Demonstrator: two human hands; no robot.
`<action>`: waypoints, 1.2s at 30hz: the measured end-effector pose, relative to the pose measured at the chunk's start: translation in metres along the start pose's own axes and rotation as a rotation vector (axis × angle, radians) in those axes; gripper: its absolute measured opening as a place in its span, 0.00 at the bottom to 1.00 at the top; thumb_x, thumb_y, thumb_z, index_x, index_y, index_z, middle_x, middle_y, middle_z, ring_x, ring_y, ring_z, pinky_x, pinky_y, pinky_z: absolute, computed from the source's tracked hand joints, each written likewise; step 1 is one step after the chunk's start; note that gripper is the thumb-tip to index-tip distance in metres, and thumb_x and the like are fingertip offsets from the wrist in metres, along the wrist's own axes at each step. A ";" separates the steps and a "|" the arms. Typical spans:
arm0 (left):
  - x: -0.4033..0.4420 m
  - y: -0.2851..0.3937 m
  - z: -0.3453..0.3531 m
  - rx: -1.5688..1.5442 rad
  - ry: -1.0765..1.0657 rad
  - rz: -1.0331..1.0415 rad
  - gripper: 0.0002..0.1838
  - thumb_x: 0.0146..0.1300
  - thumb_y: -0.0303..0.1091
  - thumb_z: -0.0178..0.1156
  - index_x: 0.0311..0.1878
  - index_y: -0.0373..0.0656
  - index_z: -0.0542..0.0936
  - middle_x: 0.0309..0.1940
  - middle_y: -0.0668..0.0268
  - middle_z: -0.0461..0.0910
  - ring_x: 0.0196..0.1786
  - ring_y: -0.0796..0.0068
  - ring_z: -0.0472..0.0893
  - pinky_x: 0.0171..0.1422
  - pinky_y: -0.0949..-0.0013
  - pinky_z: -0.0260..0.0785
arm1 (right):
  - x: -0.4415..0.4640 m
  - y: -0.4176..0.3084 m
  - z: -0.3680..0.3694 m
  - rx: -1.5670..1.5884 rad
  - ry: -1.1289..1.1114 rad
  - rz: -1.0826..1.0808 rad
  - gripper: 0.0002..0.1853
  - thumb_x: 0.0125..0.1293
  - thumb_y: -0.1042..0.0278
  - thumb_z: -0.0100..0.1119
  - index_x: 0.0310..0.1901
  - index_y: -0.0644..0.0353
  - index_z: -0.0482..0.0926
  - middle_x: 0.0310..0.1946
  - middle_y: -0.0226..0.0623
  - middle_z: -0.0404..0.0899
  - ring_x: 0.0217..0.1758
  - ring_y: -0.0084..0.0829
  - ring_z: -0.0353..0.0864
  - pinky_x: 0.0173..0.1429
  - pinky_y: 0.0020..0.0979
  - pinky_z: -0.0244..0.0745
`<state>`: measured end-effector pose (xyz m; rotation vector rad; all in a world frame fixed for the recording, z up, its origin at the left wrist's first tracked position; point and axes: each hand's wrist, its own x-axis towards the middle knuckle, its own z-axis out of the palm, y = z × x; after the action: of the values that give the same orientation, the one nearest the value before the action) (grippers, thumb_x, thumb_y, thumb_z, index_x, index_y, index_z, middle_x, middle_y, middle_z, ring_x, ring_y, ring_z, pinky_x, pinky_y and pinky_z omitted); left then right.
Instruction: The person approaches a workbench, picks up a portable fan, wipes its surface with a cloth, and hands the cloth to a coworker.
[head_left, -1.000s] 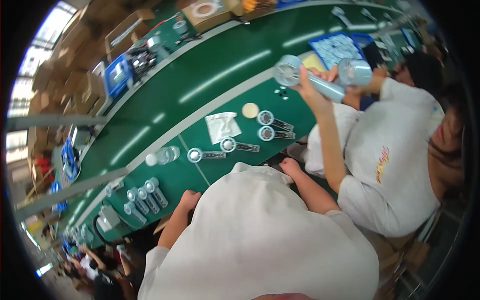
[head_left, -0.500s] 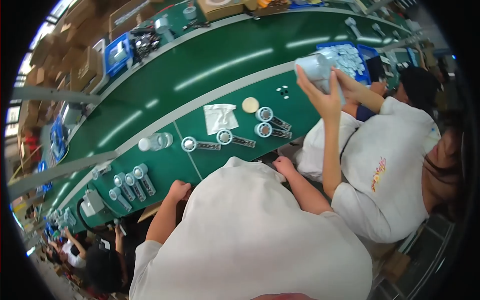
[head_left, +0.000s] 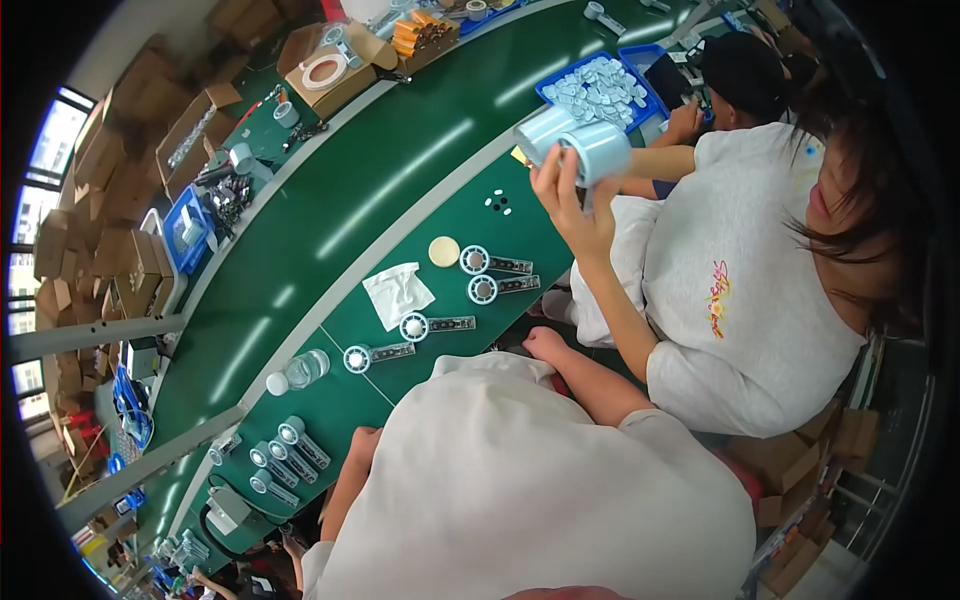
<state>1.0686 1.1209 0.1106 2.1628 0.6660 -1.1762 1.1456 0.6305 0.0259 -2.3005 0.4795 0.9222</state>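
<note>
My left hand (head_left: 366,443) is at the bench's front edge, partly behind my shirt, its fingers mostly hidden. By the edge to the right, my right hand (head_left: 543,344) is curled closed; whatever it might hold is out of sight. Between and beyond them lie light-blue parts like handheld fan bodies, with round heads and exposed circuit handles: one (head_left: 380,357) nearest my left hand, another (head_left: 437,326) beside it, then a pair (head_left: 497,262) (head_left: 505,288) farther right. A white cloth or pouch (head_left: 398,294) and a round cream disc (head_left: 443,251) lie behind them.
A co-worker on the right holds light-blue cylinders (head_left: 598,150) above the bench (head_left: 350,400). A blue tray (head_left: 650,112) of small pale pieces stands beyond. To the left are a clear bottle (head_left: 300,372), several more fan bodies (head_left: 290,460) and a grey box (head_left: 228,510).
The view has turned, so the bench things sit farther left and lower. The co-worker's cylinders have turned and now show as two. My hands stay at the bench edge.
</note>
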 end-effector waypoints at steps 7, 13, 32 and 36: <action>0.006 -0.006 0.007 -0.021 0.022 -0.017 0.25 0.61 0.44 0.64 0.31 0.22 0.82 0.23 0.50 0.81 0.28 0.64 0.78 0.38 0.61 0.75 | -0.003 -0.003 -0.006 -0.020 0.002 -0.019 0.16 0.60 0.58 0.59 0.38 0.63 0.87 0.39 0.47 0.88 0.43 0.53 0.84 0.49 0.43 0.79; 0.008 -0.008 0.008 -0.017 0.053 0.001 0.26 0.61 0.46 0.65 0.30 0.22 0.82 0.22 0.50 0.80 0.28 0.65 0.78 0.38 0.61 0.75 | 0.002 -0.005 -0.007 -0.030 -0.013 -0.039 0.17 0.59 0.58 0.59 0.38 0.64 0.87 0.39 0.48 0.88 0.42 0.54 0.84 0.48 0.43 0.79; 0.006 -0.005 0.002 -0.041 -0.013 -0.034 0.27 0.61 0.47 0.66 0.33 0.23 0.84 0.24 0.53 0.81 0.29 0.67 0.78 0.38 0.63 0.75 | -0.007 -0.013 -0.016 -0.015 -0.001 -0.039 0.17 0.58 0.57 0.62 0.36 0.65 0.87 0.34 0.46 0.88 0.37 0.50 0.84 0.46 0.41 0.78; 0.005 -0.002 0.001 -0.033 -0.022 -0.031 0.27 0.61 0.47 0.66 0.34 0.23 0.84 0.25 0.52 0.82 0.30 0.67 0.78 0.39 0.64 0.75 | -0.005 -0.015 -0.017 -0.006 0.004 -0.045 0.17 0.59 0.57 0.62 0.36 0.65 0.87 0.34 0.46 0.88 0.38 0.50 0.84 0.46 0.42 0.78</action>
<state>1.0689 1.1225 0.1052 2.1158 0.7071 -1.1950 1.1579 0.6309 0.0454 -2.3097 0.4254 0.8993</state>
